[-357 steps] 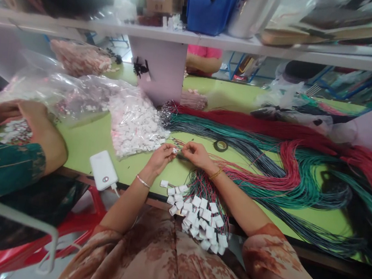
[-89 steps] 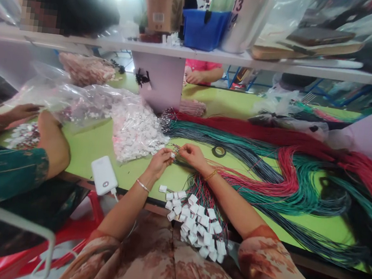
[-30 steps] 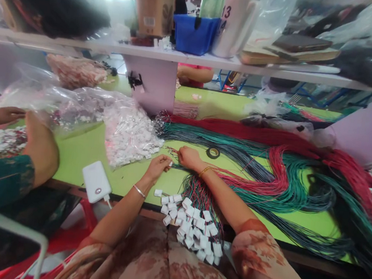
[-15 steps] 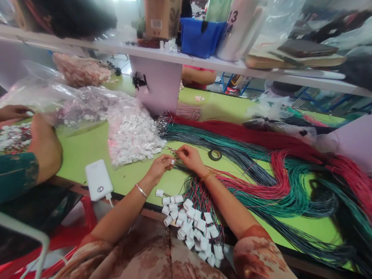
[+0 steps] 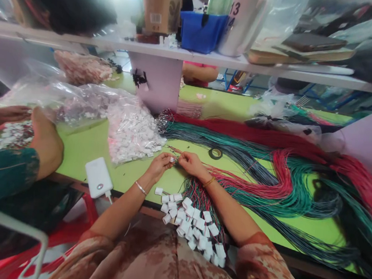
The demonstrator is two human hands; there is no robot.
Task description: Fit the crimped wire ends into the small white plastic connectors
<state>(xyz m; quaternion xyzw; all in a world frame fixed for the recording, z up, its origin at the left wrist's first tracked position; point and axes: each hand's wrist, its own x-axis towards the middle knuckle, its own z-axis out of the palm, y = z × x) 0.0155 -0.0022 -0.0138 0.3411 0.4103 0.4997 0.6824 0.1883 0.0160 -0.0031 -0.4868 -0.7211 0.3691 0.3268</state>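
My left hand [image 5: 160, 165] pinches a small white connector [image 5: 172, 160] above the green table. Close beside it, my right hand [image 5: 189, 162] is closed on thin wire ends at the connector. Red wires [image 5: 235, 181] and green wires [image 5: 296, 197] run rightward from near my right hand. A clear bag of white connectors [image 5: 135, 129] lies behind my left hand. Below my hands, a bunch of wired white connectors [image 5: 193, 221] hangs at the table edge. A roll of black tape [image 5: 215, 154] lies right of my right hand.
A white power bank [image 5: 98, 177] with a cable lies at the front edge. On the left, another person's arm [image 5: 46, 143] rests near loose connectors [image 5: 15, 134]. A shelf [image 5: 116, 46] crosses above, holding a blue bin [image 5: 202, 33] and a white jug [image 5: 241, 22].
My right hand has moved slightly down, closer to the connector in my left hand. My left hand keeps its pinch. The view has shifted a little.
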